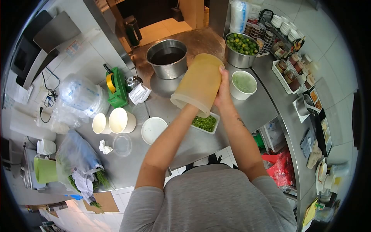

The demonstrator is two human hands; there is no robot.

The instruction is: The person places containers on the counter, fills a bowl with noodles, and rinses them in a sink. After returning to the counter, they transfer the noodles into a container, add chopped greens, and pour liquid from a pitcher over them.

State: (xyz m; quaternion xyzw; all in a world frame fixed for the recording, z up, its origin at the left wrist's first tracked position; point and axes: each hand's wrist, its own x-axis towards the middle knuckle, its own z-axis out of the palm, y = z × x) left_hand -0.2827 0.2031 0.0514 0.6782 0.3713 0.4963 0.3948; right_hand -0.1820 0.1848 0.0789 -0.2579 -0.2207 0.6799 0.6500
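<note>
Yellow tub, tilted over herb tray: right hand fingers clamped on its wall; left hand inside, finger state cannot be told. Risk: the single outside grip slips, tub drops, herbs scatter

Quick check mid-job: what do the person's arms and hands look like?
Short grey T-shirt sleeves end above the elbows; both forearms are bare. The right hand is ungloved, with a small dark marking on its forearm. The left hand is hidden by the yellowish tub.
</note>
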